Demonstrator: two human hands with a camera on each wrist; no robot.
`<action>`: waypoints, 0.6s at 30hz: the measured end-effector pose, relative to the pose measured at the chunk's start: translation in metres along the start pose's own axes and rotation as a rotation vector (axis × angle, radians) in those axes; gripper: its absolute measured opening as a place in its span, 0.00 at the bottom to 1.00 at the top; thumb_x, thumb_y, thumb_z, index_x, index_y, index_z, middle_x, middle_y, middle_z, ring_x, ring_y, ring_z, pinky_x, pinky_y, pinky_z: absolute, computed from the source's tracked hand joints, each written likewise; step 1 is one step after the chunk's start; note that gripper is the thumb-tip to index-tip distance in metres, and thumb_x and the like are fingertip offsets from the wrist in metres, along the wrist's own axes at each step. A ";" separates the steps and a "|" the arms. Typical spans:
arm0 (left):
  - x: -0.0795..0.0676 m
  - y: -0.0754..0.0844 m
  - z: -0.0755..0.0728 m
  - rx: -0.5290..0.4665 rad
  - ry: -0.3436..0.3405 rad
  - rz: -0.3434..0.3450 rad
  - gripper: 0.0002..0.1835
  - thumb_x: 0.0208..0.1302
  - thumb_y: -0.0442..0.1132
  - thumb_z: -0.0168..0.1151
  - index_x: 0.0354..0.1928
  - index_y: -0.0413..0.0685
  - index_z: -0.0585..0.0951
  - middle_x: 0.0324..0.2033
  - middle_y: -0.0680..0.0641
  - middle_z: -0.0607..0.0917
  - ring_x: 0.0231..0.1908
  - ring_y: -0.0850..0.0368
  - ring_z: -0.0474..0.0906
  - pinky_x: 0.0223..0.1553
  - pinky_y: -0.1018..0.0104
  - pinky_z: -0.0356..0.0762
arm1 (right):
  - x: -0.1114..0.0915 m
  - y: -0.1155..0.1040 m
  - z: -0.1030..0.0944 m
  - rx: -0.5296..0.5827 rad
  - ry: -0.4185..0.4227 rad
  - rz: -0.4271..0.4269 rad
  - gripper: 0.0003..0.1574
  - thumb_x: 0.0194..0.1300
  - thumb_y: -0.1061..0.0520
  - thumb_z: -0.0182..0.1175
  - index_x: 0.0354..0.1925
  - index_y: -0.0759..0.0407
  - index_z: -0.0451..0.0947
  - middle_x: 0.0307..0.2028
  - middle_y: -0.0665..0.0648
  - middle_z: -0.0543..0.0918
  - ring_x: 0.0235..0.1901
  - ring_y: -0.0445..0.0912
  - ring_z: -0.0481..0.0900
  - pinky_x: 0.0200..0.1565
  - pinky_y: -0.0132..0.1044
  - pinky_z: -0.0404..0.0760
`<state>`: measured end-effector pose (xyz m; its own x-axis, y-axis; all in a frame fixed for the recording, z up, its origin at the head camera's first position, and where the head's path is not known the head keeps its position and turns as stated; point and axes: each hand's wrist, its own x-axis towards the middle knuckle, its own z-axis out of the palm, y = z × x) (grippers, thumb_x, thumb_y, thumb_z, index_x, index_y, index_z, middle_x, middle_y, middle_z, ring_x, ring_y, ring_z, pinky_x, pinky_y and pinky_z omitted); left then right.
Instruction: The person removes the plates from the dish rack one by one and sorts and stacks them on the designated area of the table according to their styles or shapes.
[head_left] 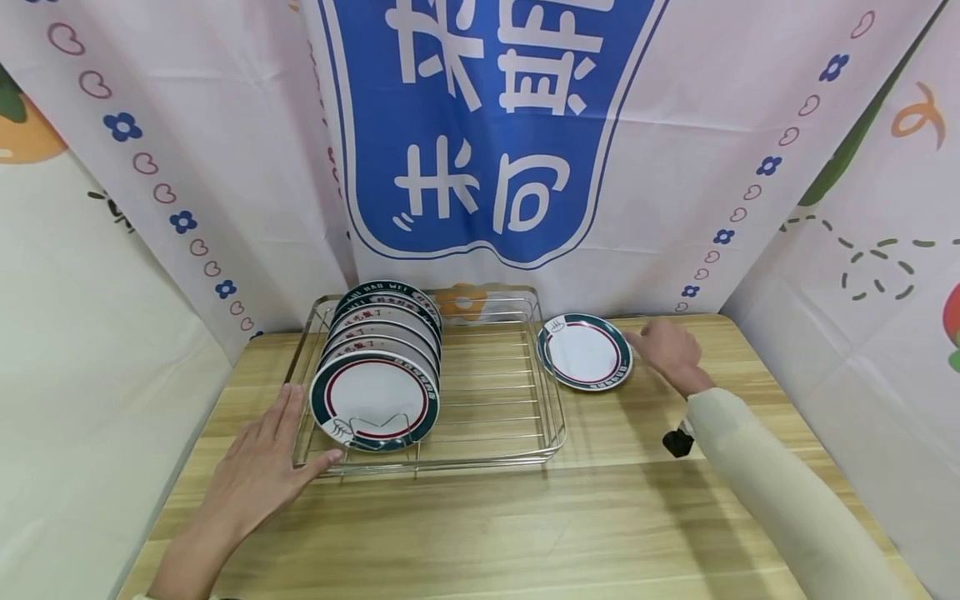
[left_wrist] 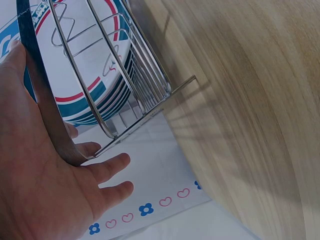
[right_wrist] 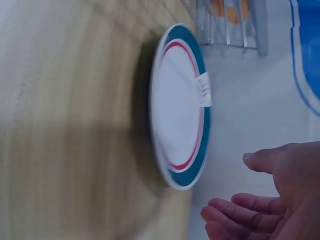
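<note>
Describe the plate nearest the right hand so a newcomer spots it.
On the wooden table, find the wire rack. Just right of it is a green-rimmed plate, near the right hand. It alone is outside; the other plates lean inside.

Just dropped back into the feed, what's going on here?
A person's left hand rests against the left front corner of a wire rack, where a row of plates stands in the left part. Their right hand is beside a single plate on the table, right of the rack. The right wrist view shows a gap between them, so that plate isn't held.
</note>
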<state>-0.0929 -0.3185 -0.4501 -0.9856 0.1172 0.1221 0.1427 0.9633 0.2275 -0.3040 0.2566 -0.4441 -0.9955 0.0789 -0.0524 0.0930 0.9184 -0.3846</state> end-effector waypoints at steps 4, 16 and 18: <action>0.000 0.000 0.001 0.007 0.004 0.005 0.61 0.70 0.72 0.59 0.86 0.46 0.39 0.83 0.31 0.49 0.76 0.24 0.57 0.70 0.23 0.58 | -0.006 -0.018 -0.016 -0.033 0.013 -0.085 0.38 0.74 0.35 0.60 0.14 0.49 0.61 0.13 0.46 0.61 0.15 0.43 0.60 0.20 0.34 0.54; 0.001 -0.001 0.000 0.000 0.004 0.006 0.61 0.70 0.71 0.60 0.86 0.45 0.39 0.83 0.30 0.50 0.76 0.23 0.56 0.70 0.23 0.58 | -0.048 -0.126 -0.053 -0.221 0.090 -0.430 0.32 0.71 0.36 0.67 0.54 0.61 0.88 0.44 0.62 0.92 0.37 0.58 0.89 0.27 0.50 0.84; 0.001 -0.001 0.000 0.000 0.004 0.008 0.61 0.70 0.71 0.60 0.86 0.45 0.39 0.83 0.30 0.50 0.76 0.23 0.56 0.70 0.23 0.58 | -0.058 -0.144 -0.055 -0.236 0.086 -0.463 0.33 0.70 0.35 0.68 0.56 0.59 0.87 0.45 0.61 0.92 0.38 0.57 0.89 0.30 0.50 0.86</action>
<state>-0.0938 -0.3189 -0.4504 -0.9840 0.1242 0.1277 0.1508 0.9623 0.2264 -0.2608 0.1416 -0.3350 -0.9302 -0.3334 0.1534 -0.3535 0.9263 -0.1306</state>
